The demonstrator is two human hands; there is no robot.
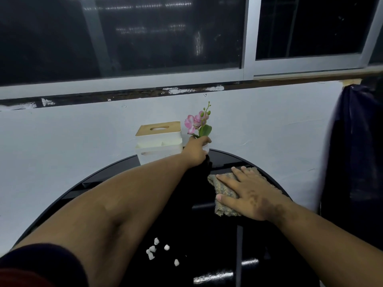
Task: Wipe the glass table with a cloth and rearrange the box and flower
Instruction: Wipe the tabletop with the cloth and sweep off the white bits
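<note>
A round black glass table (pixel 116 183) fills the lower view. At its far edge stands a white box (pixel 158 147) with a wooden slotted lid. Just right of the box is a pink flower (pixel 196 123) with green leaves in a small white pot. My left hand (pixel 196 151) reaches across the table and is closed around that pot. My right hand (pixel 246 193) lies flat, fingers spread, pressing a speckled tan cloth (pixel 226 204) onto the glass at the right side.
Several small white pebbles (pixel 157 250) lie scattered on the near part of the table. A white wall and a dark window are right behind the table. A dark fabric (pixel 356 152) hangs at the right.
</note>
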